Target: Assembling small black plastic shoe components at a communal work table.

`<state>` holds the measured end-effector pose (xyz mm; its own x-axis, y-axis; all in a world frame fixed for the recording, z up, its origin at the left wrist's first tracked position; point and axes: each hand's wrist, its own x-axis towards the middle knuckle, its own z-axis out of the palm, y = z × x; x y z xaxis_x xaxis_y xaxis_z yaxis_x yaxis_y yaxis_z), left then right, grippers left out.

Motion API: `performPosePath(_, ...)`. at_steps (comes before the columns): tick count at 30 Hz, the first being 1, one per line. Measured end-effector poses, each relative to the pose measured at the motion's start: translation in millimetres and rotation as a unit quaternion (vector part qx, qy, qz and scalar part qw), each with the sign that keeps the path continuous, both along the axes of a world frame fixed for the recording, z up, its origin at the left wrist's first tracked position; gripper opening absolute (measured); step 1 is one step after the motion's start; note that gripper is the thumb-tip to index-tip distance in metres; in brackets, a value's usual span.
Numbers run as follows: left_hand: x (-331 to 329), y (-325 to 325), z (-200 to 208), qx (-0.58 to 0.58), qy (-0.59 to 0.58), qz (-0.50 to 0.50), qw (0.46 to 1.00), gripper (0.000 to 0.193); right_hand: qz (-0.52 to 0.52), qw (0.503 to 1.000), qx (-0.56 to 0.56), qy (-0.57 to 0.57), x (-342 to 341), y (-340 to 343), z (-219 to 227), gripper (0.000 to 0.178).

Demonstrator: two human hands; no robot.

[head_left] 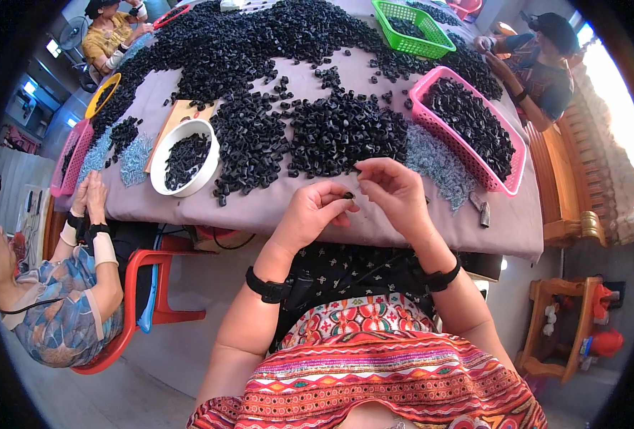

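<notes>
My left hand [315, 213] is over the near edge of the cloth-covered table, its thumb and fingers pinching a small black plastic piece [348, 195]. Beside it, my right hand [395, 191] has its fingers bent and drawn together at the near side of a pile of black plastic pieces [345, 132]. A dark bit shows by its fingertips, but whether they grip it is too small to make out. Small clear bluish pieces [442, 168] lie heaped just beyond my right hand, next to a pink basket [521, 161] of black pieces.
A white bowl [209, 161] with black pieces stands at the left near a wooden board [170, 123]. Farther off are a green basket [431, 48] and a big black heap [259, 36]. One person [66, 311] sits at left on a red chair [134, 286]; others work around the table.
</notes>
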<state>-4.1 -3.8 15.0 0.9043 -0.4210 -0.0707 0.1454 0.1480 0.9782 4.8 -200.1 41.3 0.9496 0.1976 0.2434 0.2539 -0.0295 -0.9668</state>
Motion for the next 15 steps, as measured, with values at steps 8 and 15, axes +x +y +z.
performPosePath(8,-2,1,0,-0.004,0.012,0.007,1.0,0.019,0.009,0.997,0.049,0.06,-2,-3,-2,0.024)
performPosePath(15,-1,0,1,0.016,-0.005,-0.004,1.0,0.017,-0.023,0.99,-0.124,-0.06,-10,5,6,0.024)
